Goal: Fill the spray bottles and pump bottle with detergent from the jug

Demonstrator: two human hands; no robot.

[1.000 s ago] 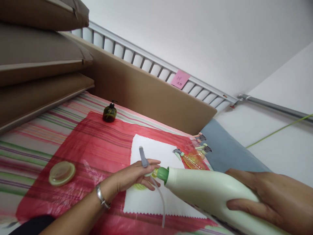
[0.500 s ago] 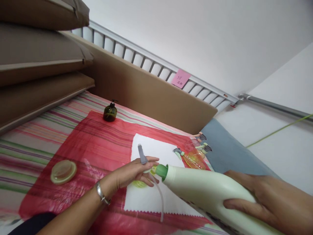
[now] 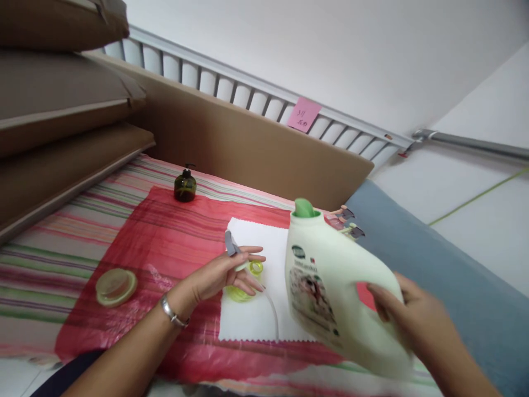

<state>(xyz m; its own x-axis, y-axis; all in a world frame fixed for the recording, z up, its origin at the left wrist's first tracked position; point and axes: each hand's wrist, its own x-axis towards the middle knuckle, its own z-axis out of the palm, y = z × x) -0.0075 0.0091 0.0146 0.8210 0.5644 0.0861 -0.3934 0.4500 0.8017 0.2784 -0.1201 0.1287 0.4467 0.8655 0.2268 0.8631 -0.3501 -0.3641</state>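
A trigger spray head [image 3: 232, 243] with a grey lever and a long clear dip tube is held in my left hand [image 3: 219, 273], pinched near the thumb while the other fingers spread. Right by those fingers stands a clear yellow bottle [image 3: 239, 294], its open neck ring facing up; whether the fingers touch it I cannot tell. My right hand [image 3: 407, 311] grips the handle of a pale green detergent jug [image 3: 326, 264]. The jug is nearly upright, leaning a little, its green spout at the top. Beneath is a white cloth [image 3: 243, 325] with zigzag edges.
A red plastic sheet [image 3: 165, 231] covers part of the striped cloth [image 3: 53, 242]. On it are a round pale lid [image 3: 115, 286] and a dark green pump bottle [image 3: 184, 186]. Partly hidden spray bottles [image 3: 351, 230] lie behind the jug. Brown cushioned panels [image 3: 66, 82] rise at left.
My right hand has swung the jug from a tilt with its spout at the yellow bottle to nearly upright, away from the bottle. My left hand stays near the bottle with the spray head.
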